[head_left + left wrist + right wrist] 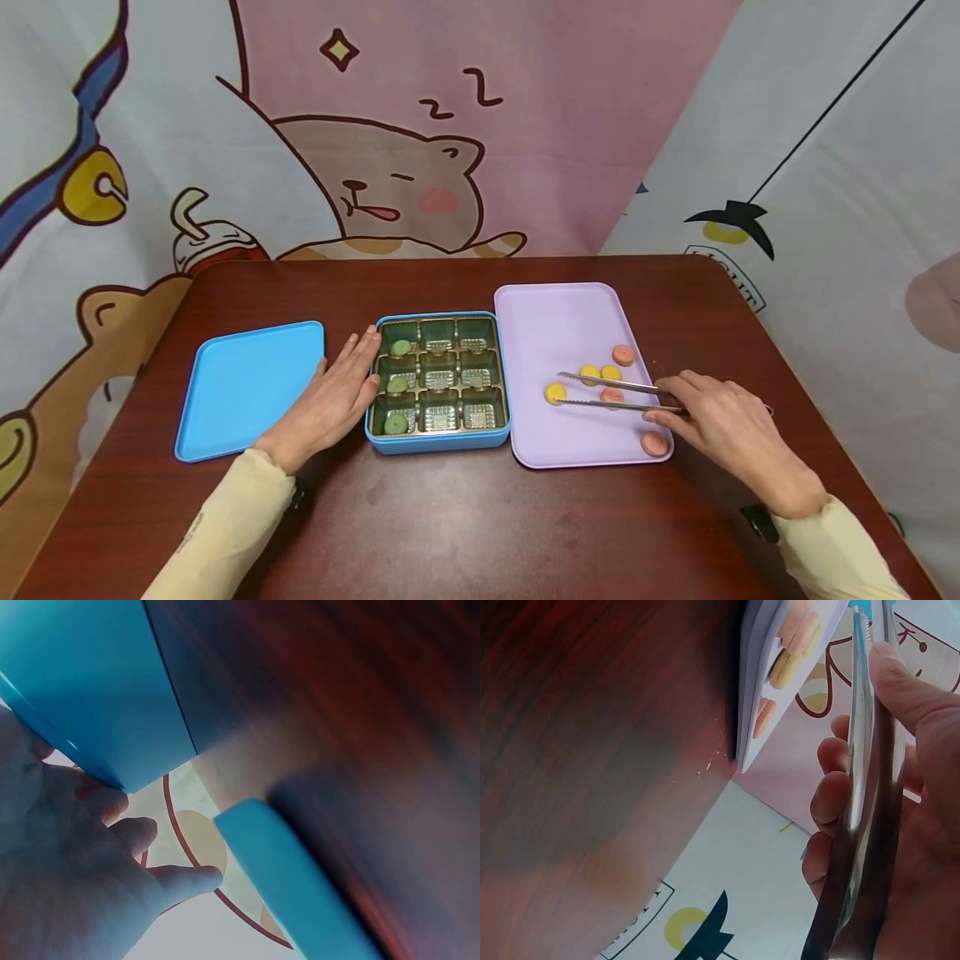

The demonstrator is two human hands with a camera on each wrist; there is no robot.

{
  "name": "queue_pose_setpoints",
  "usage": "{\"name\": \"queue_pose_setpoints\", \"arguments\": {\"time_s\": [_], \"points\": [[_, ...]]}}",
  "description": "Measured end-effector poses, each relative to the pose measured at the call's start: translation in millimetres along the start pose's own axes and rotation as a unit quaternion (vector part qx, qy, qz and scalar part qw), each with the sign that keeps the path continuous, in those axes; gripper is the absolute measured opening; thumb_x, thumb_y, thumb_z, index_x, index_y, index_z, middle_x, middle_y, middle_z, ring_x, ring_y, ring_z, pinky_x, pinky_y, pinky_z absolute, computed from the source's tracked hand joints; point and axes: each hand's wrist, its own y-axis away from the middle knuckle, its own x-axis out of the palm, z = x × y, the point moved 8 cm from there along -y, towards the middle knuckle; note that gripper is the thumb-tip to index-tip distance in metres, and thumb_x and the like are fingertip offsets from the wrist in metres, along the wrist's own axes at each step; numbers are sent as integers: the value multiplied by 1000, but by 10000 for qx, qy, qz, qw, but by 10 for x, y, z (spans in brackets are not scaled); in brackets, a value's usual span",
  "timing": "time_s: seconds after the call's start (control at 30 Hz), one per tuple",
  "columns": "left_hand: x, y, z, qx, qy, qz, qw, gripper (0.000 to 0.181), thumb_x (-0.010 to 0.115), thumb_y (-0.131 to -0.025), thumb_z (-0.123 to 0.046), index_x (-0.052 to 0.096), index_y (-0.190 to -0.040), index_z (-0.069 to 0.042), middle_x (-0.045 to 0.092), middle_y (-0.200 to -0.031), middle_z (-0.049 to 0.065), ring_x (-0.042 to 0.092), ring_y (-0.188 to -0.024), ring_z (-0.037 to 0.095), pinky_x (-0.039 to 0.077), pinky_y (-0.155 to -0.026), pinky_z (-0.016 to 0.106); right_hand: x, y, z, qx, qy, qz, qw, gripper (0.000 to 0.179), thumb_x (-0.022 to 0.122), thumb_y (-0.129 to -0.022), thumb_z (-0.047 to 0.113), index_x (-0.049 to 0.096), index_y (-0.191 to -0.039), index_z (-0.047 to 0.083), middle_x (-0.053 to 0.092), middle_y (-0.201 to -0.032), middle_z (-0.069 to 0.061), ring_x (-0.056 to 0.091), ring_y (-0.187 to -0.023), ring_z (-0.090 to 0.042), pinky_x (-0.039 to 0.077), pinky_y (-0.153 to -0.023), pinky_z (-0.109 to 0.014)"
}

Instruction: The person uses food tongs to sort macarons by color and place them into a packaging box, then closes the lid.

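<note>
My right hand [731, 429] grips metal tongs [866, 795], their two arms spread over the lilac tray [570, 325]. One tong tip is right at the nearest yellow macaron [555, 393]; the other arm overlaps two more yellow macarons [611, 373] in the head view. Pink macarons lie on the tray: one [622, 355] at the right edge, one [612, 396] partly behind the tongs, one [655, 443] near the front corner. My left hand [330, 400], fingers extended, rests against the left side of the blue box [442, 444]. Green macarons [396, 424] sit in its three left compartments.
A blue lid [251, 392] lies on the brown table [442, 517], left of the box. The tray stands close against the box's right side. Behind the table hangs a cartoon-printed cloth [562, 125]. A few crumbs [709, 765] lie beside the tray.
</note>
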Motion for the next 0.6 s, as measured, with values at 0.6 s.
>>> {"name": "queue_pose_setpoints", "arguments": {"time_s": [0.6], "points": [[-17,5,-16,-19,48,-42,10000,62,37,-113,-30,15,-167,-7,10,-173,11,12,-158,37,14,-116,75,41,-19,54,-199,125,-73,9997,44,91,-76,40,74,-103,9,67,-84,-1,55,-64,-15,50,-59,-43]]}}
